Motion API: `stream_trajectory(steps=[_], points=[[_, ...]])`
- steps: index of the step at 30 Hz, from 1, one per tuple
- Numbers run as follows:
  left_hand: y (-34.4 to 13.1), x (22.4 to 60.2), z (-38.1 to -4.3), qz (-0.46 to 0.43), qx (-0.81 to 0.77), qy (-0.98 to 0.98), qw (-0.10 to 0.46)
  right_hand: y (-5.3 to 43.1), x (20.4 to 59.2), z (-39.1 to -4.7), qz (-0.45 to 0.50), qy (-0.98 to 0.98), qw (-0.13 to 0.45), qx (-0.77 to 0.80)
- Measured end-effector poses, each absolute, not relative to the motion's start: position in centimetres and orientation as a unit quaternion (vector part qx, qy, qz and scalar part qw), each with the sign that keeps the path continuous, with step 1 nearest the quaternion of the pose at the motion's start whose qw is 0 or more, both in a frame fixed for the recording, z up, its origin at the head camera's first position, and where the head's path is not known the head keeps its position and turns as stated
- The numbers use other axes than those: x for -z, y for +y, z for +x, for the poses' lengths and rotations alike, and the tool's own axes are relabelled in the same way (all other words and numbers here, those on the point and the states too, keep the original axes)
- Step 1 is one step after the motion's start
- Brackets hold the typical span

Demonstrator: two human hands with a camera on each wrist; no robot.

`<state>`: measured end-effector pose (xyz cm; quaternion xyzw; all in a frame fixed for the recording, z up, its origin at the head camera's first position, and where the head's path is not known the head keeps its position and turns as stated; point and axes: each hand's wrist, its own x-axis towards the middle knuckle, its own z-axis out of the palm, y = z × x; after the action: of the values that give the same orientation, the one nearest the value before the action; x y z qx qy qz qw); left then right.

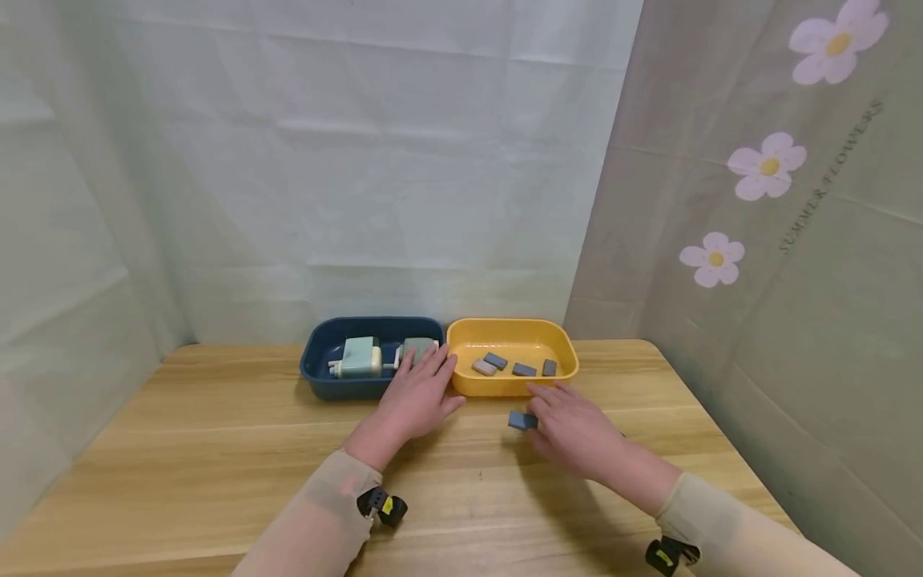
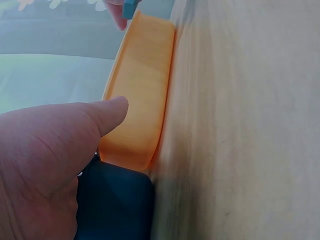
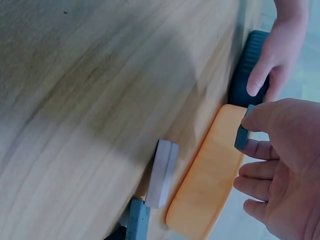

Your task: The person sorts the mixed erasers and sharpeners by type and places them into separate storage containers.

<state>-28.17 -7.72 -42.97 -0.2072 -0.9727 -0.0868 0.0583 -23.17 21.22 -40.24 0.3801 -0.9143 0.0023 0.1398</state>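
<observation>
My right hand (image 1: 577,425) pinches a small blue rectangular block (image 1: 521,421) between thumb and index finger, in front of the yellow bin (image 1: 512,389). In the right wrist view that block (image 3: 242,134) stands out past the thumb, the other fingers loosely bent. My left hand (image 1: 418,397) lies with fingers extended over the meeting rims of the navy bin (image 1: 346,390) and the yellow one. Inside the yellow bin are blue blocks (image 1: 524,370) and a pinkish block (image 1: 484,367). A pale block (image 3: 162,173) and another blue block (image 3: 137,220) lie on the table, hidden by my right hand in the head view.
Inside the navy bin sit a light-blue and cream object (image 1: 358,357) and a grey-green one (image 1: 418,347), partly covered by my left hand. Both bins stand side by side at the back of the wooden table (image 1: 216,449), before a hanging cloth (image 1: 375,176).
</observation>
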Motion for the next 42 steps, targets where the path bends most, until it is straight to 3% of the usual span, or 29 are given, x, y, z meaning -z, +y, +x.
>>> stream_trajectory(steps=[20, 42], points=[[-7.5, 43.7, -28.3, -0.201, 0.057, -0.975, 0.077, 21.8, 38.7, -24.4, 0.368, -0.911, 0.185, -0.006], [-6.8, 43.5, -29.2, -0.192, 0.017, -0.979, 0.065, 23.3, 37.5, -27.7, 0.318, -0.934, 0.162, -0.019]])
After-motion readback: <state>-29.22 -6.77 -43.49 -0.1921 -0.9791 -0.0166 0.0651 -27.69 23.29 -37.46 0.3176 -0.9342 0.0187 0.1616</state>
